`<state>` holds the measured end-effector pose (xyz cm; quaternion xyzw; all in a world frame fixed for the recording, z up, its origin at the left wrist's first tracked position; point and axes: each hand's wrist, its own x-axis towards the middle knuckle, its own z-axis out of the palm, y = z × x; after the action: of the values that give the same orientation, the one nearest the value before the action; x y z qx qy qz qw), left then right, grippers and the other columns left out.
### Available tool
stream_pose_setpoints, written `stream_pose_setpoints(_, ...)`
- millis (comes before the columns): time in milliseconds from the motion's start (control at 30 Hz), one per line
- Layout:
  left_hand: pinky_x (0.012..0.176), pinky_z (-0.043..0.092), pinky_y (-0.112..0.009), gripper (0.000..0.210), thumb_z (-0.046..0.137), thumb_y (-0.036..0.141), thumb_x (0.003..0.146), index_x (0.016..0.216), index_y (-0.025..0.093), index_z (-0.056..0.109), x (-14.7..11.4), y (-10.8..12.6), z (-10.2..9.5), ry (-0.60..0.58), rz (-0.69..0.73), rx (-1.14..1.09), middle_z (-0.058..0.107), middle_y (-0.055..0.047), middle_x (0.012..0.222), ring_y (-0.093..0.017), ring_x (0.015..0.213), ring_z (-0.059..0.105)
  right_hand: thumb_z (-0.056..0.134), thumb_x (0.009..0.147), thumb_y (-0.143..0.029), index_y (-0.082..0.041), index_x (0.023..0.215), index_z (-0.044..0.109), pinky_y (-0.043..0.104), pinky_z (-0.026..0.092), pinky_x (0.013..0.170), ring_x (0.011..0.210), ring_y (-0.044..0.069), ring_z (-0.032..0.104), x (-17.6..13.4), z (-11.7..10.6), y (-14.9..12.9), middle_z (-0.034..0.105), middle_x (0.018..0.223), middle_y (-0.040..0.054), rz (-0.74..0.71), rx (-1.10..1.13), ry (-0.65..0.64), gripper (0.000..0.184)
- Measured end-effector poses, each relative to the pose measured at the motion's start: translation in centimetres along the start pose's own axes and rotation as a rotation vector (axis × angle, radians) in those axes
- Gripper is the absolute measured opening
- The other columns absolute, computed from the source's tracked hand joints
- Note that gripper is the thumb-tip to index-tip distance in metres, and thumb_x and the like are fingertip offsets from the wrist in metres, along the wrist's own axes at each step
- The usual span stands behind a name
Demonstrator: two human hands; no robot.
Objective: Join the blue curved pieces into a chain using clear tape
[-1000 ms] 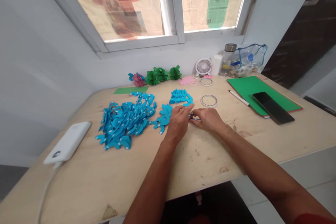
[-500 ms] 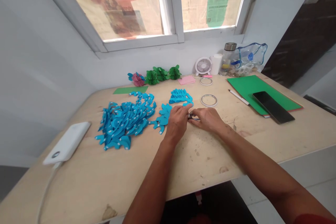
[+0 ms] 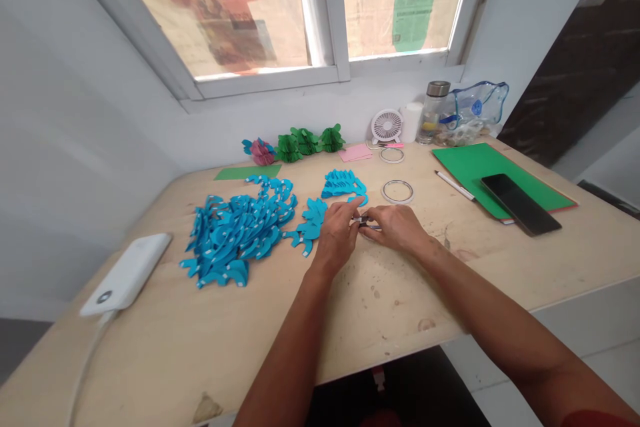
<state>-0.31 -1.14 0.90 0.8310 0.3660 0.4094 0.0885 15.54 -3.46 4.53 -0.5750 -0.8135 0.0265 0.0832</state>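
Observation:
My left hand (image 3: pixel 337 233) and my right hand (image 3: pixel 399 227) meet over the middle of the table, fingertips nearly touching. Between them shows a small dark and silvery thing (image 3: pixel 363 220), pinched by my right hand and too small to make out. The left fingers are closed at its other end, and what they grip is hidden. Beside my left hand lies a fan of blue paper cutouts (image 3: pixel 314 213). Just beyond is a row of folded blue paper pieces (image 3: pixel 343 182). Further left spreads a large heap of blue paper cutouts (image 3: pixel 235 227) with white tabs.
Two tape rolls, the nearer one (image 3: pixel 384 192) behind my right hand, lie on the wooden table (image 3: pixel 280 320). A phone (image 3: pixel 520 203) rests on green sheets (image 3: pixel 480 163), a white pen (image 3: pixel 454 185) beside them. A power bank (image 3: pixel 127 273) sits left. Paper flowers (image 3: pixel 306 140), a fan (image 3: pixel 387 125) and a bottle (image 3: pixel 434 113) line the wall.
The fingers have shifted slightly around the small dark thing, and more of it shows between my hands. The paper pieces have stayed in place.

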Motion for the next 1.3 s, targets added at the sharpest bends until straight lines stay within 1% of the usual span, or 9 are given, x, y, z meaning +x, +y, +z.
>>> stream_pose_setpoints(267,0.088,0.040,-0.035,0.053,0.046,0.003,0.075,0.124,0.021,0.043,-0.02,-0.05,-0.02,-0.042,-0.019,0.003,0.059,-0.003,0.089,-0.019,0.096,0.050,0.041,0.085,-0.050,-0.021,0.102,0.061,0.028,0.039,0.068,0.090,0.022,0.063,0.06,0.15,-0.05,0.069,0.099,0.0065,-0.010,-0.012,-0.021,0.039)
stream_pose_setpoints(433,0.087,0.040,-0.035,0.054,0.045,0.002,0.073,0.124,0.019,0.043,-0.06,-0.09,0.07,-0.050,-0.032,0.013,0.058,-0.003,0.084,-0.019,0.094,0.050,0.041,0.086,-0.049,-0.022,0.099,0.061,0.028,0.039,0.069,0.090,0.022,0.063,0.08,0.28,-0.10,0.069,0.099,0.0057,-0.016,-0.012,-0.018,0.037)
stream_pose_setpoints(633,0.089,0.040,-0.035,0.055,0.045,0.001,0.074,0.125,0.019,0.042,0.00,0.11,0.03,-0.037,-0.033,0.019,0.058,-0.004,0.092,-0.019,0.097,0.049,0.041,0.085,-0.049,-0.021,0.103,0.060,0.027,0.039,0.069,0.091,0.022,0.062,0.06,0.03,-0.14,0.068,0.099,0.0076,-0.004,-0.016,-0.036,0.038)
stream_pose_setpoints(933,0.088,0.040,-0.034,0.054,0.045,0.001,0.074,0.125,0.019,0.043,0.01,0.09,0.15,-0.052,-0.026,0.049,0.059,-0.004,0.091,-0.019,0.099,0.048,0.040,0.086,-0.050,-0.022,0.106,0.060,0.028,0.039,0.069,0.091,0.022,0.062,0.05,0.12,-0.14,0.068,0.100,0.0070,-0.006,-0.022,-0.033,0.039)
stream_pose_setpoints(1133,0.085,0.041,-0.034,0.052,0.045,0.003,0.076,0.125,0.020,0.043,-0.02,-0.01,0.30,-0.080,-0.030,0.066,0.059,-0.004,0.090,-0.020,0.097,0.049,0.040,0.085,-0.050,-0.021,0.102,0.061,0.028,0.039,0.068,0.090,0.022,0.063,0.06,0.18,-0.11,0.068,0.100,0.0072,-0.007,-0.022,-0.044,0.039)
stream_pose_setpoints(1300,0.086,0.041,-0.034,0.053,0.044,0.002,0.075,0.125,0.018,0.044,-0.07,0.09,0.35,-0.093,-0.045,0.060,0.059,-0.005,0.092,-0.020,0.099,0.048,0.040,0.085,-0.050,-0.021,0.103,0.061,0.028,0.039,0.068,0.089,0.022,0.063,0.07,0.30,-0.14,0.068,0.100,0.0071,-0.004,-0.020,-0.043,0.039)
